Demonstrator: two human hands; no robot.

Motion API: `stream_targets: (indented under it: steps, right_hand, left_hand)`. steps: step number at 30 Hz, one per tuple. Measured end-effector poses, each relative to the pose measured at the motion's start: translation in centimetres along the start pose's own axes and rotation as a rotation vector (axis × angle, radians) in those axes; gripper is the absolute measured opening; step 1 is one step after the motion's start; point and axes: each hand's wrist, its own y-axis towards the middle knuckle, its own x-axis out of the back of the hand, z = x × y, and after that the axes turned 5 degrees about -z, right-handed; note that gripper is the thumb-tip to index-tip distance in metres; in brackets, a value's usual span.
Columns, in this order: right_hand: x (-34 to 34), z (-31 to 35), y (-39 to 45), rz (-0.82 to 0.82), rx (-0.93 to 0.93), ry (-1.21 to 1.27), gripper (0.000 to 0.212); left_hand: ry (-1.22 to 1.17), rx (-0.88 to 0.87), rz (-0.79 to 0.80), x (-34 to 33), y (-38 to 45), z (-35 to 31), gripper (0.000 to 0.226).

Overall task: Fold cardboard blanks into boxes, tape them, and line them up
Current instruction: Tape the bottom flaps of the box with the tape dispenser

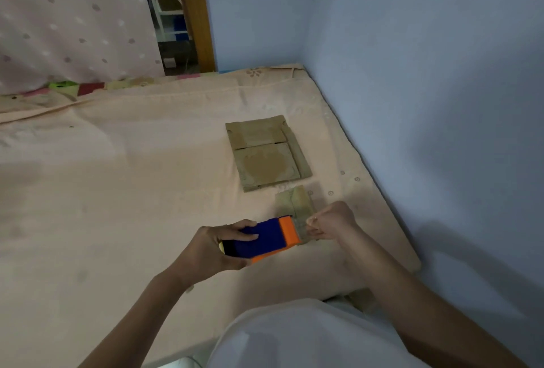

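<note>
Bed (pixel 147 191), peach sheet; flat cardboard blanks (pixel 266 152) stacked on it; small box (pixel 295 205) beside them.

Left hand (pixel 212 250) grips tape dispenser (pixel 265 238); right hand (pixel 332 220) pinches tape.

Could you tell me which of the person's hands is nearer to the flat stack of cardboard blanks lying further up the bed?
The right hand, just below the flat stack of cardboard blanks; the left hand is lower and further left, gripping the tape dispenser.

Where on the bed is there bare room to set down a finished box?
The wide peach sheet left of the flat brown cardboard blanks lies bare up to the patterned blanket edge. It is crowded near the blue wall: the blanks, a small cardboard piece, both hands and the blue-orange tape dispenser.
</note>
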Motion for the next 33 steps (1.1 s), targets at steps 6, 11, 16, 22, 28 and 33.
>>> stream_targets:
  steps: [6, 11, 16, 22, 28, 33]
  right_hand:
    - [2.2, -0.1, 0.9, -0.012, 0.001, 0.073, 0.005]
    - [1.1, -0.4, 1.2, -0.13, 0.096, -0.083, 0.01]
    - [1.1, -0.6, 1.3, -0.206, 0.093, -0.163, 0.003]
    - [1.1, -0.9, 1.7, -0.23, 0.114, -0.26, 0.012]
    - [0.5, -1.2, 2.0, -0.22, 0.092, -0.287, 0.016]
    - [0.4, -1.7, 2.3, -0.227, 0.112, -0.317, 0.022]
  left_hand:
    - [0.082, -0.027, -0.026, 2.3, -0.2, 1.4, 0.048]
    - [0.212, -0.077, 0.015, 2.4, 0.8, 3.3, 0.058]
    - [0.263, -0.114, 0.075, 1.9, 1.7, 5.2, 0.06]
    - [0.291, -0.152, 0.097, 1.6, 2.5, 6.1, 0.059]
    - [0.349, -0.159, 0.152, 1.7, 3.0, 7.4, 0.064]
    - [0.337, -0.141, 0.176, 1.5, 3.0, 7.9, 0.066]
